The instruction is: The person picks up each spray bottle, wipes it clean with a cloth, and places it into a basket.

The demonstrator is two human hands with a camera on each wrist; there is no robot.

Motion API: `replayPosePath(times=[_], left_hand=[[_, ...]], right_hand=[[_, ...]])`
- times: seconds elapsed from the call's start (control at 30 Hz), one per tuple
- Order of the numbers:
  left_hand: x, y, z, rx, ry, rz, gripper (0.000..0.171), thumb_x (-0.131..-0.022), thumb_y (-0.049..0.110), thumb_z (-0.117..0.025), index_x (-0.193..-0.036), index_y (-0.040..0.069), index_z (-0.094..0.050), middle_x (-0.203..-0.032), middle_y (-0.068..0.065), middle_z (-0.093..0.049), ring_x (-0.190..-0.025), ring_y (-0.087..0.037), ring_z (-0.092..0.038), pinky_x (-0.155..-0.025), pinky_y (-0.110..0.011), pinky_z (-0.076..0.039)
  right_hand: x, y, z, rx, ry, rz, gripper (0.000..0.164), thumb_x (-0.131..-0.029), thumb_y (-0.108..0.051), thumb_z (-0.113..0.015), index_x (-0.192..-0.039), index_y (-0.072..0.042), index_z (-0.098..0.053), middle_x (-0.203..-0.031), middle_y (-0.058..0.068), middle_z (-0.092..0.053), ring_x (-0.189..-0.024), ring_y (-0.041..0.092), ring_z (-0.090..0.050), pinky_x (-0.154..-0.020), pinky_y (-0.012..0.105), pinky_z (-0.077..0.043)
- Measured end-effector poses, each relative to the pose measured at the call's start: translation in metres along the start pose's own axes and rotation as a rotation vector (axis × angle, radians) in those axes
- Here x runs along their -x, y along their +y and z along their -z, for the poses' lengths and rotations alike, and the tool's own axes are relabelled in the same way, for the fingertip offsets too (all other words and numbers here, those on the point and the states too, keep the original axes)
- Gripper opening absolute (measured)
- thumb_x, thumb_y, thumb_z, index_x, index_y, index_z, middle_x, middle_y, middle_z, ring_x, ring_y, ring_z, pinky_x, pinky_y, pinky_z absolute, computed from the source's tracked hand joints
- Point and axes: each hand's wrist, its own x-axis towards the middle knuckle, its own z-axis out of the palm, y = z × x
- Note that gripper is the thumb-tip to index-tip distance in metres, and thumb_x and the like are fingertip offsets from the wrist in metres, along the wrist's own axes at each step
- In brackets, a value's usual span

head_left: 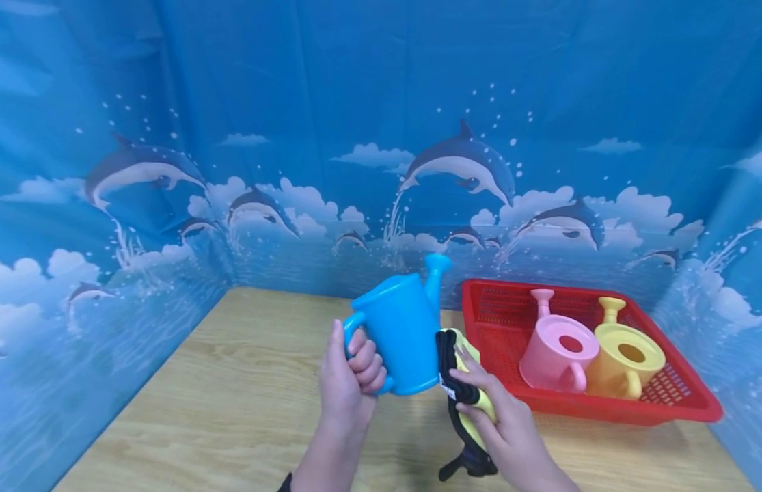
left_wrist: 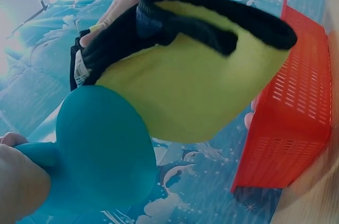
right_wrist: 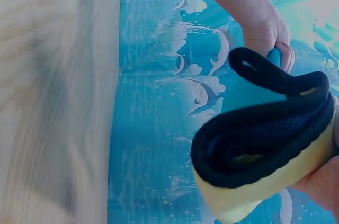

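Note:
A blue toy watering can (head_left: 400,335) is held tilted above the table by my left hand (head_left: 350,383), its fingers curled round the handle. My right hand (head_left: 500,417) grips a folded yellow cloth with black edging (head_left: 463,389) close to the can's lower right side. In the left wrist view the cloth (left_wrist: 180,86) hangs next to the base of the can (left_wrist: 106,150); whether they touch I cannot tell. The right wrist view shows the cloth's folded black edge (right_wrist: 254,134), which hides most of the can.
At the right stands a red perforated basket (head_left: 497,342) holding a pink watering can (head_left: 555,352) and a yellow watering can (head_left: 627,355). A light wood table (head_left: 251,383) lies beneath, with a blue dolphin-print sheet (head_left: 356,102) behind and at both sides.

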Motion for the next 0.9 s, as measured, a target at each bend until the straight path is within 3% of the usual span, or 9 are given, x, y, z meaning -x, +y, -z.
replayPosePath(times=[0.1, 0.23, 0.33, 0.4, 0.47, 0.63, 0.77, 0.9], left_hand=[[-0.001, -0.001, 0.000, 0.006, 0.001, 0.007, 0.053, -0.106, 0.043, -0.021, -0.060, 0.020, -0.035, -0.048, 0.010, -0.026, -0.039, -0.002, -0.027, -0.044, -0.018, -0.015], [-0.001, -0.003, 0.001, 0.001, -0.030, 0.037, 0.053, -0.106, 0.044, -0.020, -0.061, 0.022, -0.037, -0.047, 0.012, -0.030, -0.038, 0.000, -0.029, -0.044, -0.017, -0.017], [0.000, -0.007, 0.001, 0.013, -0.128, 0.066, 0.053, -0.106, 0.042, -0.017, -0.062, 0.023, -0.039, -0.048, 0.014, -0.032, -0.040, -0.001, -0.027, -0.044, -0.018, -0.015], [0.001, -0.011, 0.002, 0.023, -0.223, 0.072, 0.054, -0.107, 0.040, -0.012, -0.063, 0.024, -0.040, -0.049, 0.014, -0.031, -0.041, -0.002, -0.023, -0.044, -0.020, -0.012], [0.001, -0.015, 0.003, 0.015, -0.303, 0.076, 0.055, -0.107, 0.039, -0.010, -0.064, 0.025, -0.041, -0.051, 0.013, -0.028, -0.042, -0.003, -0.022, -0.045, -0.021, -0.010], [0.001, -0.020, 0.003, -0.036, -0.398, 0.052, 0.055, -0.107, 0.037, -0.007, -0.065, 0.028, -0.041, -0.052, 0.011, -0.025, -0.043, -0.004, -0.023, -0.044, -0.023, -0.011], [0.002, -0.023, 0.002, -0.054, -0.434, 0.036, 0.054, -0.107, 0.035, -0.006, -0.066, 0.028, -0.040, -0.052, 0.010, -0.026, -0.043, -0.007, -0.021, -0.043, -0.024, -0.011], [0.003, -0.024, 0.002, -0.068, -0.443, 0.014, 0.053, -0.107, 0.034, -0.006, -0.066, 0.028, -0.040, -0.052, 0.010, -0.026, -0.043, -0.007, -0.021, -0.042, -0.024, -0.012]], right_hand=[[0.001, -0.001, 0.002, 0.025, -0.012, -0.043, 0.051, -0.086, -0.003, -0.069, -0.128, -0.028, -0.055, -0.141, 0.003, -0.055, -0.129, -0.013, -0.038, -0.097, 0.017, -0.042], [-0.004, -0.003, 0.002, 0.034, 0.042, -0.018, 0.049, -0.085, 0.000, -0.068, -0.127, -0.022, -0.056, -0.132, 0.006, -0.061, -0.117, -0.012, -0.049, -0.094, 0.017, -0.046], [-0.011, -0.004, 0.002, 0.050, 0.104, -0.011, 0.044, -0.087, 0.001, -0.066, -0.126, -0.015, -0.055, -0.124, 0.007, -0.066, -0.110, -0.003, -0.059, -0.089, 0.022, -0.051], [-0.016, -0.007, 0.004, 0.056, 0.123, -0.043, 0.041, -0.090, -0.001, -0.063, -0.128, -0.012, -0.052, -0.123, 0.007, -0.066, -0.103, 0.006, -0.064, -0.084, 0.028, -0.054], [-0.021, -0.010, 0.006, 0.070, 0.130, -0.076, 0.038, -0.093, -0.004, -0.061, -0.128, -0.010, -0.050, -0.122, 0.008, -0.065, -0.107, 0.019, -0.065, -0.083, 0.041, -0.056], [-0.037, -0.015, 0.014, 0.019, 0.112, -0.145, 0.034, -0.097, -0.008, -0.056, -0.129, -0.004, -0.044, -0.123, 0.015, -0.063, -0.108, 0.035, -0.063, -0.084, 0.056, -0.052], [-0.051, -0.015, 0.020, -0.024, 0.080, -0.225, 0.034, -0.101, -0.017, -0.050, -0.131, -0.005, -0.040, -0.117, 0.016, -0.063, -0.086, 0.024, -0.063, -0.073, 0.037, -0.057], [-0.057, -0.014, 0.022, -0.056, 0.045, -0.296, 0.036, -0.103, -0.024, -0.047, -0.133, -0.008, -0.037, -0.104, 0.013, -0.063, -0.065, 0.015, -0.048, -0.056, 0.025, -0.045]])
